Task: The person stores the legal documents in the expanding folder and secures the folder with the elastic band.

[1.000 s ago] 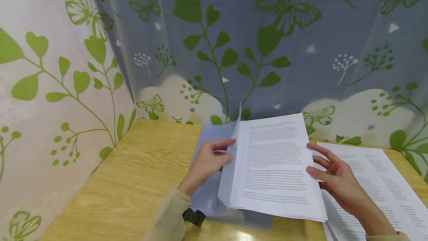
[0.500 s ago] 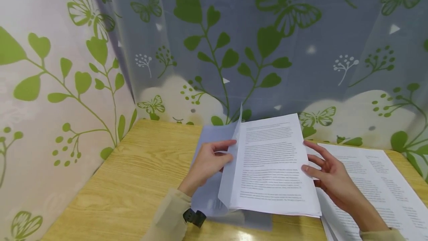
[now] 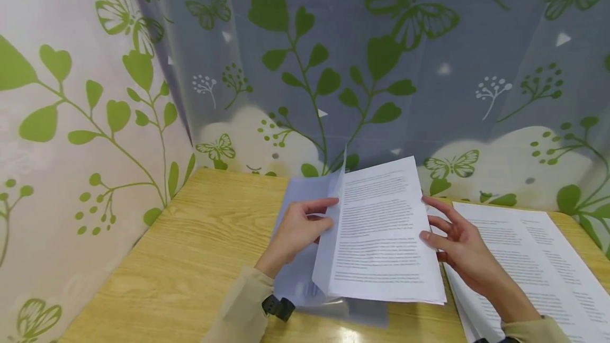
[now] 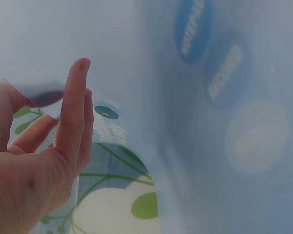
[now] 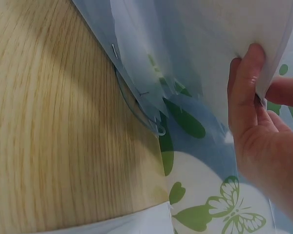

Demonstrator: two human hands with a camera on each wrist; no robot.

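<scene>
Pinching narrowly: left grip (image 3: 296, 229) folder flap (image 3: 325, 263), right grip (image 3: 463, 250) printed sheets (image 3: 376, 226).

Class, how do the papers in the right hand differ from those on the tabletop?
The held papers are raised, pinched by the right hand; the table papers rest on the tabletop. The held papers show one text column; the table papers show two. Both are white and printed.

The wood-grained tabletop (image 3: 190, 258) carries a translucent bluish folder (image 3: 292, 277), lying open, and, to its right, some printed sheets (image 3: 538, 258) reaching near the far edge.
</scene>
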